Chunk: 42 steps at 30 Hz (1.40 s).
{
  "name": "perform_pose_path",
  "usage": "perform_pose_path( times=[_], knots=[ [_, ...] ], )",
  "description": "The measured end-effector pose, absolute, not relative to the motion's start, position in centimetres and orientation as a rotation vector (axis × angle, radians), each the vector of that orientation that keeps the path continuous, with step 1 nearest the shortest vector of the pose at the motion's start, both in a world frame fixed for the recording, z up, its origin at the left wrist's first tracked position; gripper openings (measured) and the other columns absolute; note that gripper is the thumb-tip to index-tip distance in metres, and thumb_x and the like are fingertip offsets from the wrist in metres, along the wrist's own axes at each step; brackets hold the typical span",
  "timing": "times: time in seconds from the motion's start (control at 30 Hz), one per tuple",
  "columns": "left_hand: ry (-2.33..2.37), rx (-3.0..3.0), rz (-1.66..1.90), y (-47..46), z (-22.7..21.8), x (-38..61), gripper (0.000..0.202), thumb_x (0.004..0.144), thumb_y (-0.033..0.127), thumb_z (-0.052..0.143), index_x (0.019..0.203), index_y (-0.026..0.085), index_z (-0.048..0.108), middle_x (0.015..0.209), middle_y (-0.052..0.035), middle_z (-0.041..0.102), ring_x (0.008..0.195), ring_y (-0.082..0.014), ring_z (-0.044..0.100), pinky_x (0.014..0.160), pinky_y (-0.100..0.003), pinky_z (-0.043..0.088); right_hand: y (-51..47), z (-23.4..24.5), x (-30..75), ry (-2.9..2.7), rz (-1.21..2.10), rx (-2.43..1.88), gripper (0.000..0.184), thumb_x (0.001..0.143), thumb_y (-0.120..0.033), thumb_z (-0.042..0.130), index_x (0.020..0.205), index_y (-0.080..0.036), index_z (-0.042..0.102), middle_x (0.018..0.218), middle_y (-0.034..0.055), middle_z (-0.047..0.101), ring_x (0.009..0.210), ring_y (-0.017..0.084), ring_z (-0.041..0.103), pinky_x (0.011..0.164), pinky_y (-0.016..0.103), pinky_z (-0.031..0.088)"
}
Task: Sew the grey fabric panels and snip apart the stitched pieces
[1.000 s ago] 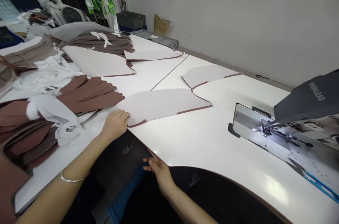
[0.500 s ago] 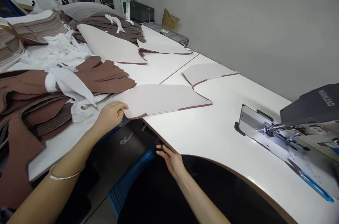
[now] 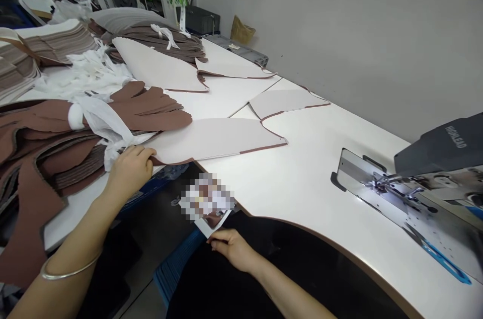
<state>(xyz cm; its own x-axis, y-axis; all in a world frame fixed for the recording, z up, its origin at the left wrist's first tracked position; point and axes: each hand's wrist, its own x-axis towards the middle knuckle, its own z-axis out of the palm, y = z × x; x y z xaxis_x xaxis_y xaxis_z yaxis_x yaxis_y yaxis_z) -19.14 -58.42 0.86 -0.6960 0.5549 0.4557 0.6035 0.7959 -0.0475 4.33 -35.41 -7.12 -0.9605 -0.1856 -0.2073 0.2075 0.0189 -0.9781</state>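
My left hand (image 3: 132, 165) is closed on the left end of a pale fabric panel (image 3: 219, 138) edged in brown, which lies on the white table. Low in front of the table's edge, my right hand (image 3: 234, 249) pinches the bottom corner of a small card or photo (image 3: 212, 222). Most of the card's picture is blurred into blocks. Touching the first panel's right end is another pale panel (image 3: 290, 101). Beside my left hand lies a bundle of brown fabric pieces (image 3: 151, 110), tied with a white strip (image 3: 101, 117).
A sewing machine (image 3: 445, 158) stands on the right, with blue-handled scissors (image 3: 439, 256) on its plate. More pale panels (image 3: 162, 65) and stacked pieces (image 3: 56, 45) lie at the back left. The table's curved edge (image 3: 320, 233) runs in front of me.
The card has come into view in my right hand, which has moved down and left from the table edge. My left hand has pulled the panel to the left, and the adjoining panel has shifted too.
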Motion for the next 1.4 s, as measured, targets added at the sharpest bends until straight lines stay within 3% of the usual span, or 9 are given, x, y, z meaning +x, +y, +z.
perform_pose_path(
  times=[0.2,0.4,0.63,0.73,0.83,1.03,1.17,1.3,1.4],
  knots=[
    [-2.502,-0.878,-0.013,-58.7,1.4,-18.8,0.019,0.081,0.01,0.039,0.085,0.016,0.057,0.081,-0.0064,0.061,0.084,-0.0229,0.054,0.075,-0.033,0.043,-35.2,-5.3,5.0,2.447,-1.611,-0.31,0.026,0.088,-0.022,0.05,0.106,-0.027,0.068,0.102,0.0028,0.067,0.097,0.021,0.06,0.087,0.034,0.046],
    [-2.437,-0.738,0.267,-62.1,2.7,-15.0,0.019,0.082,0.011,0.041,0.067,0.021,0.048,0.066,-0.0045,0.051,0.072,-0.0237,0.048,0.063,-0.032,0.04,-35.2,-1.6,6.1,2.972,-1.133,-0.368,0.034,0.093,-0.014,0.036,0.118,-0.014,0.058,0.088,0.0113,0.066,0.075,0.021,0.06,0.066,0.032,0.049],
    [-2.469,-0.777,0.174,-63.1,2.3,-10.9,0.017,0.078,0.007,0.044,0.084,0.019,0.054,0.084,-0.009,0.061,0.078,-0.0274,0.05,0.064,-0.038,0.041,-37.0,-0.7,0.3,3.248,-0.568,-0.396,0.029,0.088,-0.005,0.043,0.112,-0.011,0.057,0.092,0.0128,0.059,0.083,0.023,0.058,0.064,0.031,0.05],
    [-2.516,-0.785,0.167,-62.2,2.2,-9.9,0.028,0.074,0.005,0.045,0.097,0.017,0.055,0.096,-0.0113,0.063,0.085,-0.0299,0.052,0.065,-0.04,0.041,-38.5,-1.4,-2.2,3.204,-0.375,-0.212,0.035,0.088,-0.012,0.05,0.122,-0.011,0.049,0.105,0.0161,0.056,0.09,0.026,0.057,0.06,0.031,0.051],
    [-2.556,-0.763,0.171,-61.6,1.9,-9.7,0.035,0.073,0.004,0.045,0.104,0.017,0.054,0.102,-0.0123,0.062,0.088,-0.031,0.054,0.066,-0.041,0.041,-39.7,-2.2,-3.2,3.137,-0.422,0.011,0.043,0.086,-0.02,0.057,0.125,-0.01,0.044,0.109,0.0175,0.055,0.089,0.026,0.058,0.06,0.032,0.051],
    [-2.555,-0.864,-0.012,-61.4,1.2,-11.4,0.03,0.071,0.001,0.042,0.093,0.014,0.059,0.102,-0.0156,0.06,0.101,-0.0317,0.053,0.081,-0.045,0.046,-39.4,-2.7,-2.7,3.161,-0.581,-0.076,0.027,0.088,-0.017,0.052,0.115,-0.022,0.052,0.095,0.006,0.058,0.082,0.019,0.057,0.059,0.025,0.044],
    [-2.508,-0.933,-0.071,-60.9,1.4,-11.8,0.027,0.069,-0.001,0.041,0.083,0.013,0.059,0.107,-0.0174,0.059,0.102,-0.0295,0.054,0.087,-0.042,0.047,-38.3,-2.3,-2.1,3.264,-0.44,-0.115,0.019,0.088,-0.016,0.048,0.105,-0.021,0.055,0.089,0.006,0.054,0.08,0.019,0.055,0.054,0.022,0.037],
    [-2.561,-0.934,-0.022,-60.0,1.9,-11.1,0.032,0.072,0.007,0.046,0.101,0.013,0.06,0.108,-0.0175,0.058,0.102,-0.0315,0.054,0.083,-0.043,0.047,-37.7,-2.3,-1.7,3.347,-0.255,-0.12,0.007,0.086,-0.015,0.047,0.085,-0.016,0.054,0.082,0.0072,0.052,0.074,0.02,0.052,0.051,0.025,0.034],
    [-2.626,-0.889,0.055,-59.3,2.2,-10.7,0.037,0.08,0.023,0.049,0.116,0.017,0.054,0.107,-0.0179,0.057,0.101,-0.0343,0.053,0.075,-0.044,0.047,-37.7,-2.4,-1.5,3.371,-0.084,-0.153,0.009,0.083,-0.009,0.047,0.08,-0.017,0.051,0.079,0.007,0.052,0.071,0.021,0.05,0.054,0.027,0.035]
  ],
)
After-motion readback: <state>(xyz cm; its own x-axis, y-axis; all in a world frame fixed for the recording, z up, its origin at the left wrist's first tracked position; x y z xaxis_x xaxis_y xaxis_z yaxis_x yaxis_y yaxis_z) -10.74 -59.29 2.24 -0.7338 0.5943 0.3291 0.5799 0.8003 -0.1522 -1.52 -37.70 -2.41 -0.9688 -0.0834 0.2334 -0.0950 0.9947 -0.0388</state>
